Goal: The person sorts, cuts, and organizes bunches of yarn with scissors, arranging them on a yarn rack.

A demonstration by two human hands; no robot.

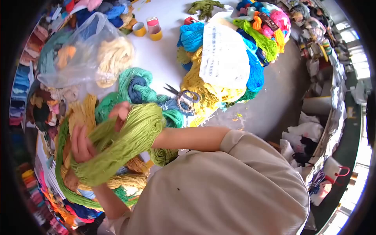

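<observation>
A thick olive-green skein of yarn (121, 145) is stretched between my two hands in front of my body. My left hand (83, 145) is inside its lower left end, fingers together and pointing up, with the strands wrapped across the palm and wrist. At the upper end, my right hand (120, 112) has its fingers curled around the strands, and the yarn partly hides it. Just beyond my right hand lie teal-green skeins (135, 84) with a dark blue one. Dark scissors (182, 96) rest beside them.
Yellow yarn (196, 84) is piled under a white printed sheet (225, 55), with blue and multicoloured skeins around it. A clear plastic bag (86, 55) covers cream yarn at the upper left. Small cups (153, 28) stand on the white table (164, 51). White bags (305, 129) sit along the right.
</observation>
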